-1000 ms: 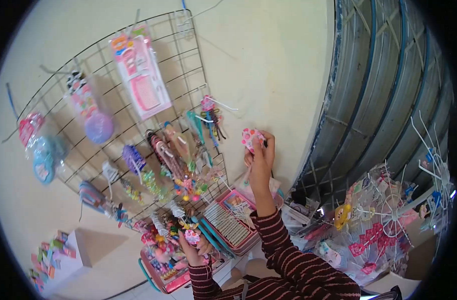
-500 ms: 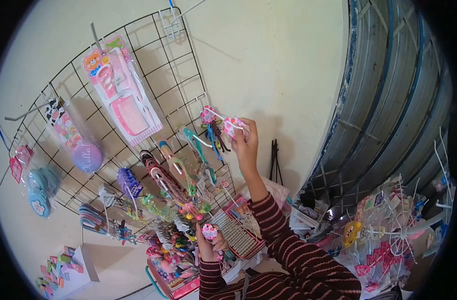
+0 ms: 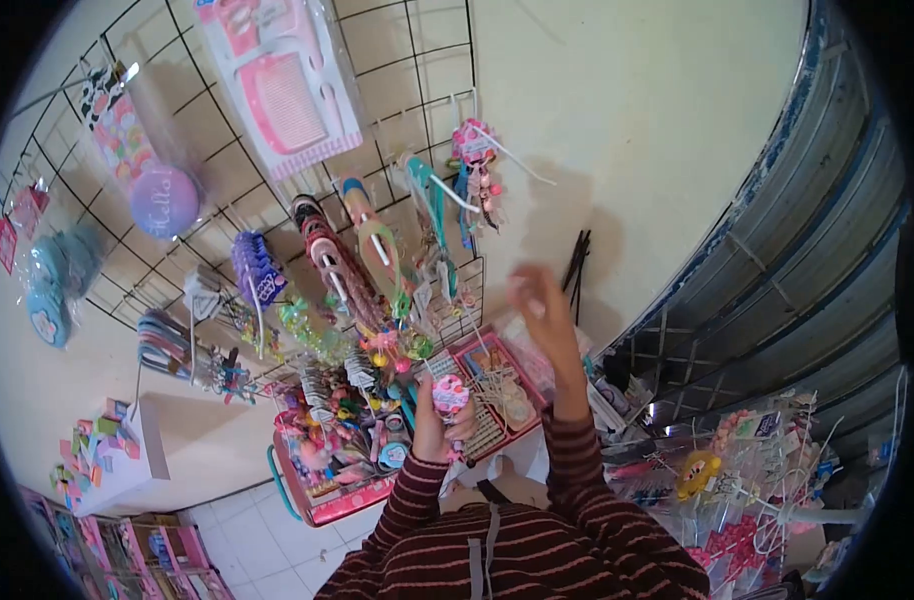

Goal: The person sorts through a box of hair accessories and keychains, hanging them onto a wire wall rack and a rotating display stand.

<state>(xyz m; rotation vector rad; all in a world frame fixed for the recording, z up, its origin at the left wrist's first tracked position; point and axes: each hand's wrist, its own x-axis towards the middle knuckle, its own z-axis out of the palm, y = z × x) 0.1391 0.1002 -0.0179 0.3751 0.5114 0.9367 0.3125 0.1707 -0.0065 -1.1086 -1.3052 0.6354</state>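
Note:
My left hand (image 3: 435, 425) is closed around a pink round-topped card (image 3: 450, 394) with a spotted pattern, low in front of my body. What hangs from this card is mostly hidden by my fingers. My right hand (image 3: 543, 312) is raised to the right of the wire rack, smeared by motion, with its fingers a little apart and nothing visible in them. Up and left of it, pink spotted cards (image 3: 472, 140) with colourful hair ties and beads hang on a white hook (image 3: 517, 165).
A black wire grid (image 3: 417, 70) on the wall carries a pink comb set (image 3: 287, 100), a purple hair-accessory bundle (image 3: 257, 268) and headbands (image 3: 337, 255) on protruding hooks. Below stands a pink basket (image 3: 342, 500) of accessories. A metal folding shutter (image 3: 747, 270) is at right.
My right hand has left the hook and dropped down and right; the pink card it held now hangs there with the others. My left hand keeps its card. The view has tilted down.

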